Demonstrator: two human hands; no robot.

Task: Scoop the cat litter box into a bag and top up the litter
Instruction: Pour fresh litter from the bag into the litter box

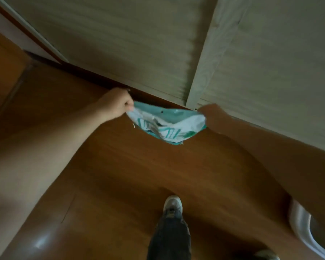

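Wood floor point(109, 175), brown and glossy, fills most of the view. Pale grey-green wood-grain cabinet doors point(139, 44) across the top and right, w/ a lighter vertical strip point(210, 59) between two panels; dark gap where the doors meet the floor. White baseboard/trim point(13, 32) at top left.

Both bare forearms reach fwd from the frame edges. Between them, held up in the air above the floor just in front of the cabinet base: a teal-and-white plastic bag point(167, 124), green print on the white part, crumpled, mouth stretched sideways. Nothing betw. bag and camera.

Left hand point(118, 104) fist-like, fingers curled, pinching the bag's left edge. Right hand point(212, 115) at the bag's right edge, in shadow and blurred – touches the bag, but can't tell the finger pose.

Below: one leg in dark jeans point(169, 237) w/ grey-white sneaker point(173, 203), toes fwd. Second shoe point(265, 255) barely in at bottom right. White curved rim point(298, 222) at lower right, partly behind the right arm; can't tell what it is.
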